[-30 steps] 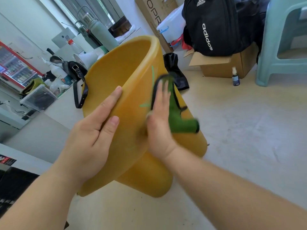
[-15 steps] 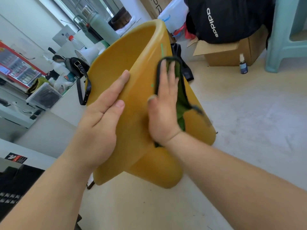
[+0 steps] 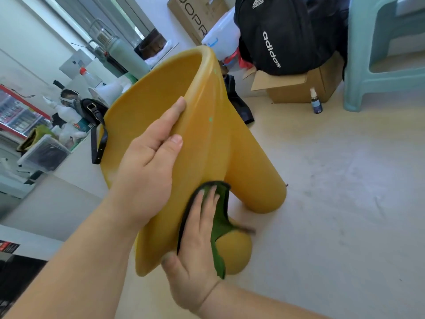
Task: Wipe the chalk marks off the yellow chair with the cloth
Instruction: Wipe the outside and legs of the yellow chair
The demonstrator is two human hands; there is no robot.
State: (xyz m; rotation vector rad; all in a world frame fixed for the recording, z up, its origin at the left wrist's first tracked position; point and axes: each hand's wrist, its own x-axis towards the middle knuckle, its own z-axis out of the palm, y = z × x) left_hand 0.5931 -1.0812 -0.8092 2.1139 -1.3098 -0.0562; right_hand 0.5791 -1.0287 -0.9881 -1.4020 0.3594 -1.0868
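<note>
Yellow chair (image 3: pixel 207 143) is seen tipped on its side, lifted at the seat end, with two rounded legs pointing down-right toward the pale floor (image 3: pixel 333 203); whether the leg ends touch the floor cannot be told. Two small green chalk specks (image 3: pixel 210 119) are visible on the outer wall, one near the rim and one lower. The seat edge is gripped by the left hand (image 3: pixel 147 171), thumb laid on the outer wall and fingers curled round the edge, closed on the chair. A dark green cloth (image 3: pixel 219 217) (black-edged, slightly blurred) is pressed flat against the lower part of the chair, where the legs join, by the right hand (image 3: pixel 197 247); its fingers are spread flat and extended over the cloth, thumb out to the side, not curled round anything.

Behind the chair, a black backpack (image 3: pixel 276 38) is set on top of an open cardboard box (image 3: pixel 296 86), and a small blue bottle (image 3: pixel 316 104) stands on the floor just beside that box. A pale teal plastic stool (image 3: pixel 386 54) is at the far right. A black strapped bag (image 3: pixel 94 111) is partly hidden behind the chair's left side, near a clear storage bin (image 3: pixel 46 153). A green thermos flask (image 3: pixel 124 54) stands further back by the window.
</note>
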